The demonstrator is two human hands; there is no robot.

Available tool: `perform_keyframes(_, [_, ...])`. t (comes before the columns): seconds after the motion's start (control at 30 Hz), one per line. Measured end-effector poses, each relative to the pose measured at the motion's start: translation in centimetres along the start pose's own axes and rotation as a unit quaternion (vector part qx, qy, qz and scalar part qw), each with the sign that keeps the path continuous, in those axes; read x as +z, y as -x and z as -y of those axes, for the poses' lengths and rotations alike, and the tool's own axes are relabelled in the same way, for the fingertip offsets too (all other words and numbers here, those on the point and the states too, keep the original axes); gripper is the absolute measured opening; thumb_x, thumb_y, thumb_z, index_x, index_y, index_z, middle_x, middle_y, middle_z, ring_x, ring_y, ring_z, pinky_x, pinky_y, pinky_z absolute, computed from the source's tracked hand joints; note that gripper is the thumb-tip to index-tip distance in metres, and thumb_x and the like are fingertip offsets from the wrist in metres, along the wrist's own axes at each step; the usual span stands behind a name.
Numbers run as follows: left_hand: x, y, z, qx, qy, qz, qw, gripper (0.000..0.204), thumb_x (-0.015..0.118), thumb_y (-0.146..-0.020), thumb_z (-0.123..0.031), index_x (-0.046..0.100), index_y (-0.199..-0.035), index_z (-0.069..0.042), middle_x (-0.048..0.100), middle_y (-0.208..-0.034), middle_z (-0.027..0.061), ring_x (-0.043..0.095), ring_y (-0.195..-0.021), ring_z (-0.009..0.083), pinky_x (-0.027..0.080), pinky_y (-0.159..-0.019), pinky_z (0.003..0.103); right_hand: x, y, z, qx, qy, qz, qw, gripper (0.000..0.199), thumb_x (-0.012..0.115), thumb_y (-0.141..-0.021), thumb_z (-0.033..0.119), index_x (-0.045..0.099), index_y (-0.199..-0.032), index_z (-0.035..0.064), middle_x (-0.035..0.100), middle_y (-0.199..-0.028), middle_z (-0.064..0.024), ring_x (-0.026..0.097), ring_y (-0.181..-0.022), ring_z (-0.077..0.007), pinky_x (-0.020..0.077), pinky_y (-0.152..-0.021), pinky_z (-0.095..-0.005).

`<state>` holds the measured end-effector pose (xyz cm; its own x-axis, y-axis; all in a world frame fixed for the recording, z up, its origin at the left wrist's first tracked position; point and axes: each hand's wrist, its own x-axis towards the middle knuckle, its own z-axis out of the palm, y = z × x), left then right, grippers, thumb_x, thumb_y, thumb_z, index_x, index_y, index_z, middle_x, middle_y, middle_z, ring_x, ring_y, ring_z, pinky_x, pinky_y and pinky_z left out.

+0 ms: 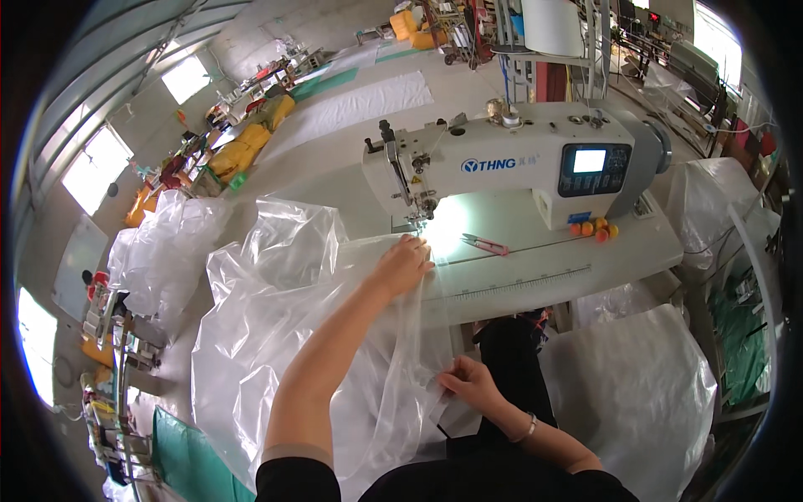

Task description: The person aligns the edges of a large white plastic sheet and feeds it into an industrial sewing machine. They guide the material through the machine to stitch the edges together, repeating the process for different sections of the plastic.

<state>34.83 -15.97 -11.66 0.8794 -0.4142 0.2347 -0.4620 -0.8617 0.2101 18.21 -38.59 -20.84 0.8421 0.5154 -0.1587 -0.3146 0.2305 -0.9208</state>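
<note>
A large clear plastic sheet lies crumpled across the left of the sewing table and spills toward my lap. One edge of it runs under the needle area of a white industrial sewing machine. Close in front of the needle, my left hand has its fingers bent together on the sheet's edge, gripping it against the table. Lower down, beside my lap, my right hand pinches the hanging edge of the same sheet between thumb and fingers. The machine's lamp lights the spot right of the needle.
Pink-handled thread snips lie right of the needle. Several small orange and yellow balls sit under the control panel. A printed ruler runs along the table's front. More plastic sheeting is heaped at my right, and another pile stands left.
</note>
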Motion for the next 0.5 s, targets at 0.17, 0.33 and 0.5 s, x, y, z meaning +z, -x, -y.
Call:
perform_keyframes(0.17, [3.0,1.1,-0.7,-0.014,-0.010,-0.105,0.994,0.041,0.060,-0.088,-0.023,0.054,-0.118,0.004,0.052,-0.128,0.0191,0.049,-0.118,0.0365,0.037,-0.103,0.043,-3.4,1.5,2.0,0.034,0.059,-0.010,0.998,0.012,0.067,-0.087,0.005,0.056,-0.089,0.0001,0.065,-0.080,-0.0043,0.063,-0.072,-0.0084,0.0505,-0.063,-0.0234])
perform_keyframes(0.33, [3.1,0.0,1.3,-0.018,0.065,-0.103,0.992,0.037,0.061,-0.086,-0.018,0.056,-0.117,0.002,0.055,-0.123,0.0172,0.050,-0.115,0.0351,0.041,-0.098,0.043,-5.1,-2.7,3.6,-0.145,0.240,-0.122,0.952,0.027,0.066,-0.085,0.001,0.054,-0.109,-0.0030,0.066,-0.084,-0.0070,0.066,-0.075,-0.0146,0.0554,-0.072,-0.0273])
perform_keyframes(0.5, [3.6,-0.1,2.3,-0.069,0.077,-0.128,0.986,0.032,0.064,-0.082,-0.013,0.058,-0.111,-0.001,0.056,-0.112,0.0151,0.052,-0.108,0.0341,0.046,-0.090,0.043,-3.4,-13.2,11.3,-0.052,0.360,-0.073,0.928,0.025,0.067,-0.084,0.018,0.064,-0.099,-0.0027,0.062,-0.072,-0.0024,0.059,-0.063,-0.0095,0.0520,-0.060,-0.0262])
